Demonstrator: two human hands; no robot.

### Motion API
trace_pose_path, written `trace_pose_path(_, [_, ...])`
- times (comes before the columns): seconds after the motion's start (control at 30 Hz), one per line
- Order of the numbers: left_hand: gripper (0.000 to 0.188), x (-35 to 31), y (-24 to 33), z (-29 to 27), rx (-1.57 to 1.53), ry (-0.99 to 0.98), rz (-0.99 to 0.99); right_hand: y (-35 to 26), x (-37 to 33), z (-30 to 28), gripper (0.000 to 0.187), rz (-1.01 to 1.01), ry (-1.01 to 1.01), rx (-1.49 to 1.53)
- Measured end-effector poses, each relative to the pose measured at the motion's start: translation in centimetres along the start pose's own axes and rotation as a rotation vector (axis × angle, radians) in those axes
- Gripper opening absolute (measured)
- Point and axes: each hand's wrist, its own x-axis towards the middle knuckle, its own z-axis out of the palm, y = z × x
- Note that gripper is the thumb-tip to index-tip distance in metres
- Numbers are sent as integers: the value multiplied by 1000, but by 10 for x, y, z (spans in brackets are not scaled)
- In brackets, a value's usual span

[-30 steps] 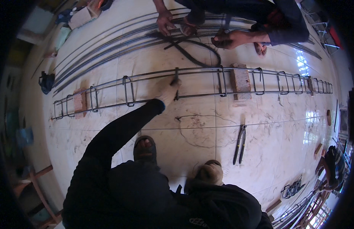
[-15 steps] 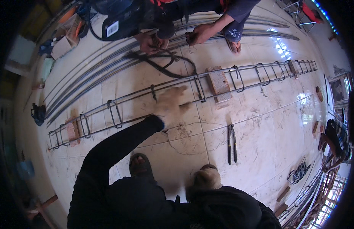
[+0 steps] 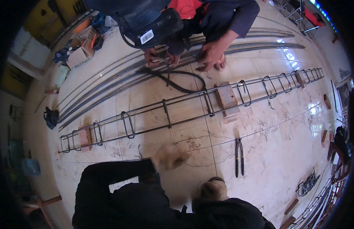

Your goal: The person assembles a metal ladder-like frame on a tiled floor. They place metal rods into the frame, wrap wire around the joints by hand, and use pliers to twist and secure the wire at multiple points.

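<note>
My left hand, in a pale work glove, hangs over the floor just this side of a long rebar cage. Motion smears its fingers, so its grip is unclear. Low in front of my body rests my right hand, also gloved, its fingers hard to make out. Thin wire lies loosely on the tiles beyond it. To its right are end-cutting nippers with dark handles. The cage has square stirrups along its bars and lies across bricks.
Opposite me a co-worker's hands work by a looped bundle of dark wire. Long loose bars lie behind the cage. A cardboard box stands far left; tied wire or stirrups lie at right.
My left hand has drawn back from the cage toward my body. The view has shifted, so the floor items appear lower and farther right. The co-worker's hands remain near the wire bundle.
</note>
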Motion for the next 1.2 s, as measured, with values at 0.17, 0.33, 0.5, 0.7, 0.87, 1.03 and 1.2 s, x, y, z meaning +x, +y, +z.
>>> trace_pose_path(0.17, [22,-154,-37,74,-59,93,-60,4,5,1,18,-7,-3,21])
trace_pose_path(0.33, [25,-170,-39,97,59,46,-161,4,9,3,18,24,2,15])
trace_pose_path(0.5, [28,-159,-39,96,123,72,-176,6,4,6,19,46,19,25])
trace_pose_path(0.7, [32,-150,-46,103,141,94,-167,18,-2,5,20,11,-40,46])
trace_pose_path(0.87, [35,-154,-43,101,161,76,-163,15,-4,-1,22,22,-76,46])
trace_pose_path(1.03, [39,-149,-47,103,173,82,-165,47,-15,22,36,-110,-137,67])
trace_pose_path(1.2, [42,-140,-51,109,178,76,-136,95,-19,54,46,-396,-147,399])
